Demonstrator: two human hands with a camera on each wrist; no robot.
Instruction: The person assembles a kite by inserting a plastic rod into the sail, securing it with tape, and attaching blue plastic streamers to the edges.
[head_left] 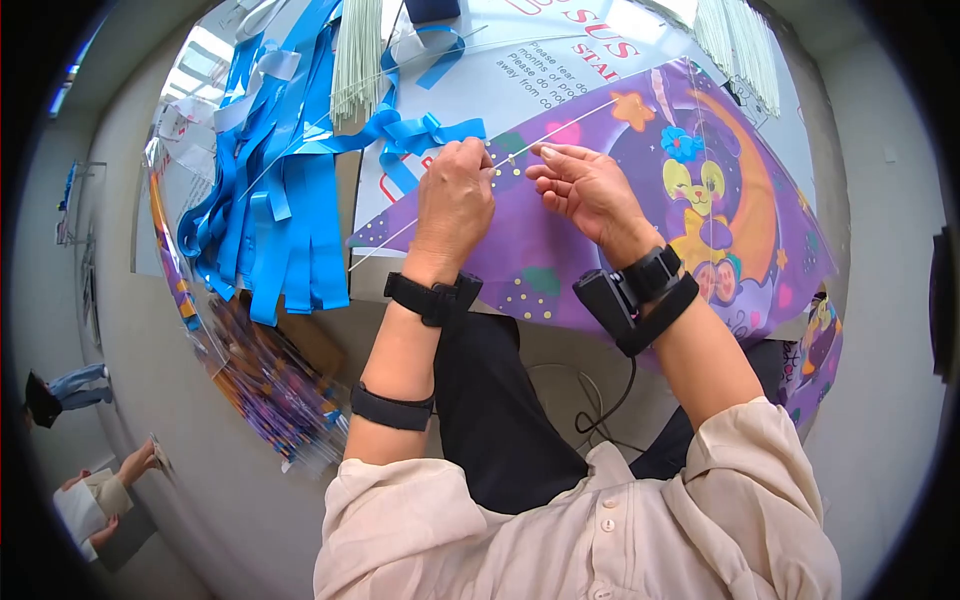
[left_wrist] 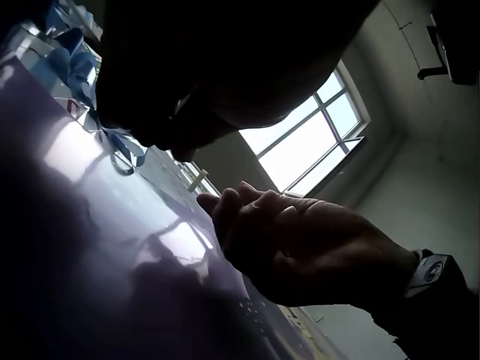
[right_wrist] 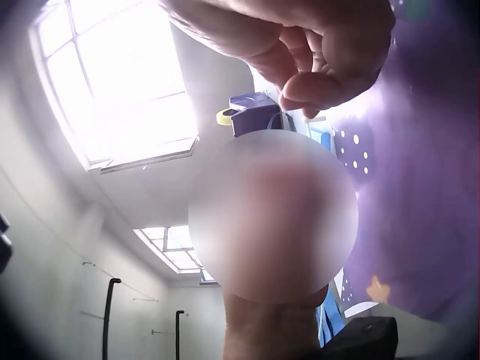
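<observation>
A purple kite (head_left: 545,240) printed with a cartoon bear lies before me, a thin white rod (head_left: 578,122) running slantwise across it. My left hand (head_left: 457,195), knuckles up, curls its fingers on the rod beside a small pale fitting (head_left: 511,158). Just right of that fitting, my right hand (head_left: 590,195) is turned palm up with bent fingers, its fingertips right at the rod; I cannot tell whether they pinch anything. In the left wrist view the right hand (left_wrist: 300,240) shows its fingertips near a short white piece (left_wrist: 197,180).
Blue ribbon strips (head_left: 290,230) hang over the table's left edge, with a loose curl (head_left: 410,130) near my left hand. Bundles of white strands (head_left: 358,65) lie at the back. Below the left edge is a pile of wrapped printed pieces (head_left: 270,375). A cable (head_left: 600,425) dangles below.
</observation>
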